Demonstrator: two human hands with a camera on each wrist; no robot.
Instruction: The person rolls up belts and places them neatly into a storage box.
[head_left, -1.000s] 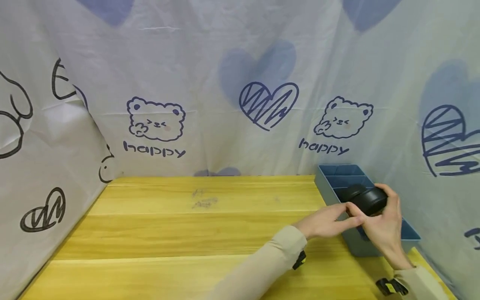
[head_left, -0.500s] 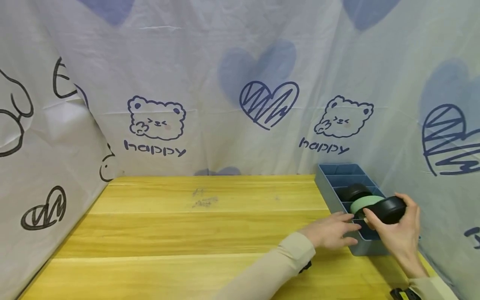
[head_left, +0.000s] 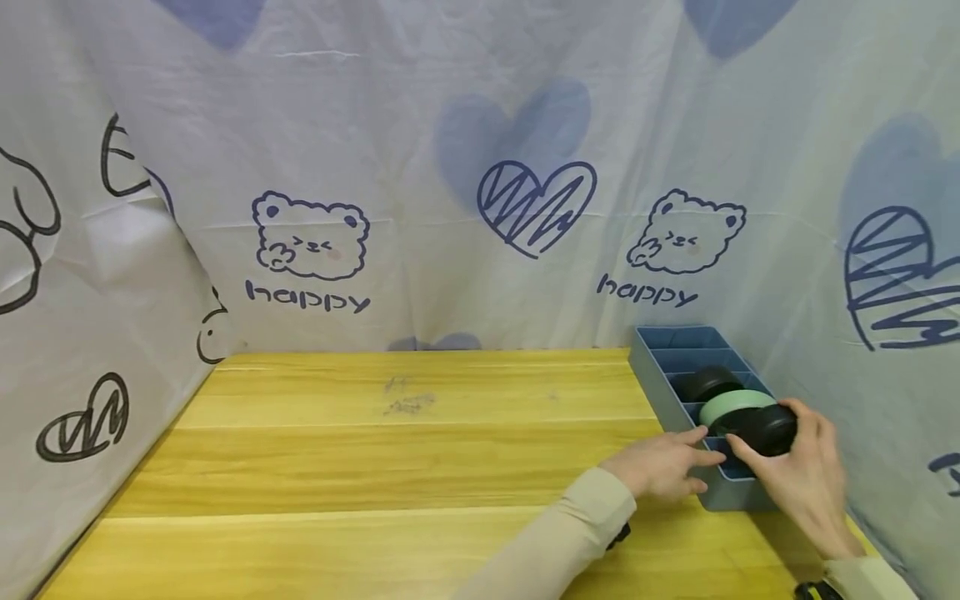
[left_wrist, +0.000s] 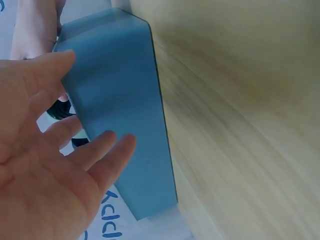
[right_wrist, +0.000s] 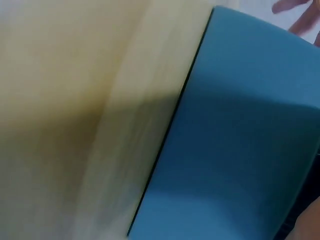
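A blue-grey divided storage box (head_left: 671, 417) stands at the right side of the table. My right hand (head_left: 806, 475) holds a glossy black rounded item (head_left: 770, 429) between thumb and fingers, in one of the box's front compartments. Just behind it lies a pale green curved band-like item (head_left: 731, 405), and farther back another black rounded item (head_left: 708, 383); their exact kind is unclear. My left hand (head_left: 663, 467) has its fingers spread beside the box's left wall, close to the rim. In the left wrist view, those fingers (left_wrist: 102, 150) lie against or very near the blue wall.
The wooden table (head_left: 390, 475) stretches to the left of the box. A white cloth (head_left: 450, 208) with hearts and bear drawings hangs behind and along both sides. The box's rear compartments (head_left: 678, 337) show bare inner walls.
My right hand has moved right and toward me, then slightly down with the black item, showing the green band. My left hand has parted from the right and spread beside the box.
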